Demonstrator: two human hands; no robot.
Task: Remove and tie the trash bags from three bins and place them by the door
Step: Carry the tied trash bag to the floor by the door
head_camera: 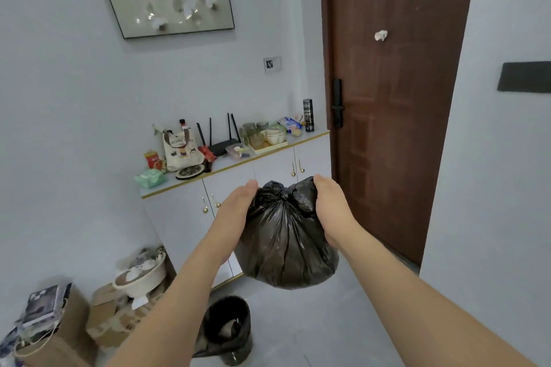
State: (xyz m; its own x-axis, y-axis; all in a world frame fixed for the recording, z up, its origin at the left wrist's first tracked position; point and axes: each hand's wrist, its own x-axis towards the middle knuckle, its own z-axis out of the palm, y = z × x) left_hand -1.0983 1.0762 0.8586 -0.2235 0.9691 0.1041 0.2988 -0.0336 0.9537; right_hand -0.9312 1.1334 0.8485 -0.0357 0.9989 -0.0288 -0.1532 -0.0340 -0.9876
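Note:
A full black trash bag [286,244] hangs in the air at centre frame, knotted at its top. My left hand [235,208] grips the left ear of the knot and my right hand [331,205] grips the right ear. Below the bag, on the grey floor, stands a small bin [229,328] lined with another black bag, its mouth open. The brown door [393,98] is shut, ahead and to the right of the bag.
A low white cabinet [268,170] along the left wall carries a router, a tote bag, cups and bowls. Cardboard boxes [110,319] with a basin on top, and books, crowd the lower left. Grey floor [343,307] runs to the door.

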